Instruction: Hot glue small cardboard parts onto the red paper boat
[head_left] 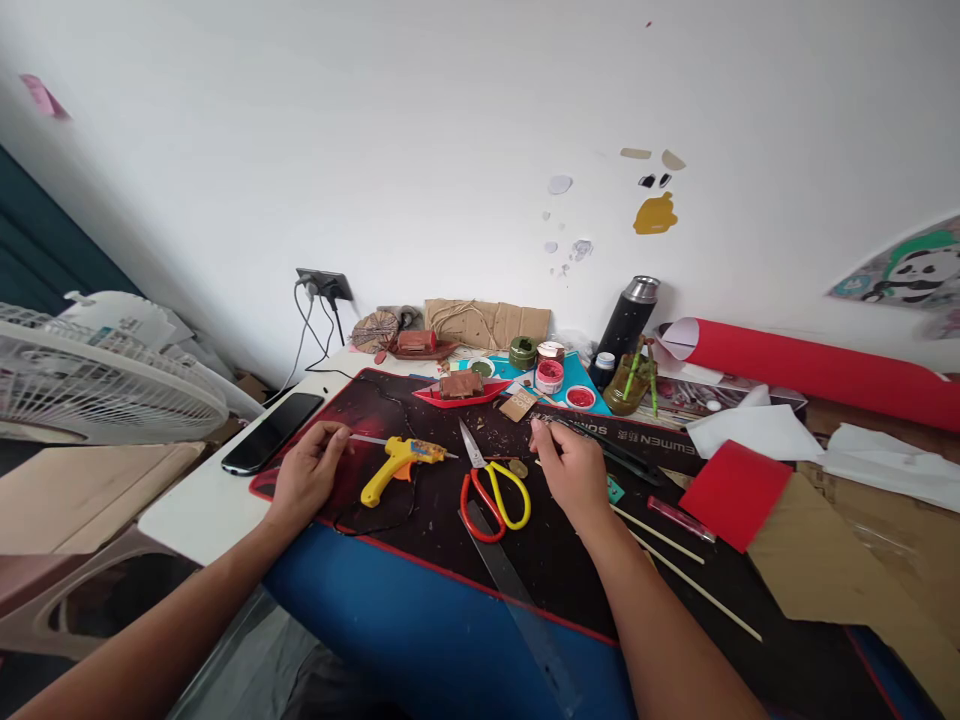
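My left hand [311, 470] rests at the left of the dark mat, its fingers curled by the end of the clear glue stick in a yellow glue gun [394, 468]. Whether it grips the stick is unclear. On the right, my right hand [571, 468] is closed with thumb and fingers together; what it may hold is hidden. Between the hands lie scissors [491, 492] with one red and one yellow handle, blades pointing away. A ruler [517, 610] passes under them. Behind, a red model boat [463, 388] carries a brown cabin.
A phone [274, 433] lies on the left. Paint jars [549, 376], a black thermos [630, 315] and a glass jar [625, 385] stand at the back. Wooden sticks [697, 585], red card [735, 493] and cardboard [832, 560] lie right. A fan [112, 370] stands far left.
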